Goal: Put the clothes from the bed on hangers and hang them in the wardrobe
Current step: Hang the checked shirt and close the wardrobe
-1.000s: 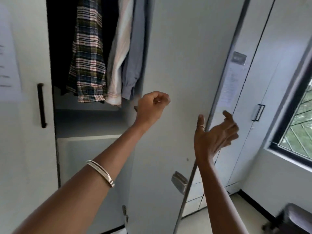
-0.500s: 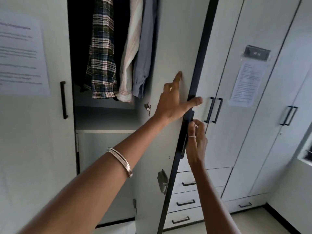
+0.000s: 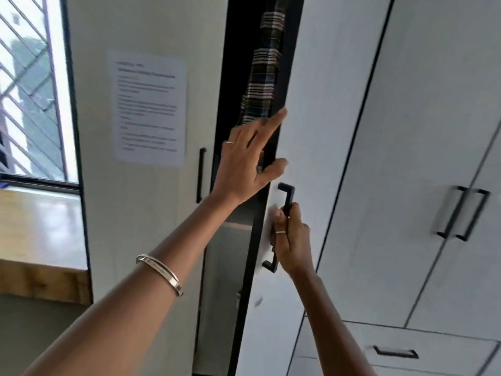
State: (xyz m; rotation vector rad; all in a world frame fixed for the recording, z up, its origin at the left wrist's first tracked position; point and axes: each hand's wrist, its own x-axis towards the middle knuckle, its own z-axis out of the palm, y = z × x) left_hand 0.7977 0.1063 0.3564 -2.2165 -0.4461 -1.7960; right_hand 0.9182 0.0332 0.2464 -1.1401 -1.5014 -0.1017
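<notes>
The white wardrobe door (image 3: 320,109) stands nearly closed, leaving a narrow dark gap. Through the gap a plaid shirt (image 3: 264,74) hangs inside the wardrobe; other clothes are hidden behind the door. My left hand (image 3: 249,164) lies flat with straight fingers across the gap, its fingertips on the door's edge. My right hand (image 3: 291,237) grips the door's black handle (image 3: 286,196) from below. A metal bangle sits on my left forearm.
The left wardrobe door (image 3: 151,213) carries a taped paper notice (image 3: 150,109) and a black handle (image 3: 201,175). More white doors with paired handles (image 3: 461,213) and drawers (image 3: 395,351) stand to the right. A barred window (image 3: 29,88) and wooden ledge (image 3: 40,240) lie at left.
The door has swung much further shut, so only the plaid shirt shows. My right hand now grips the handle on the door's front. My view has turned left toward the window.
</notes>
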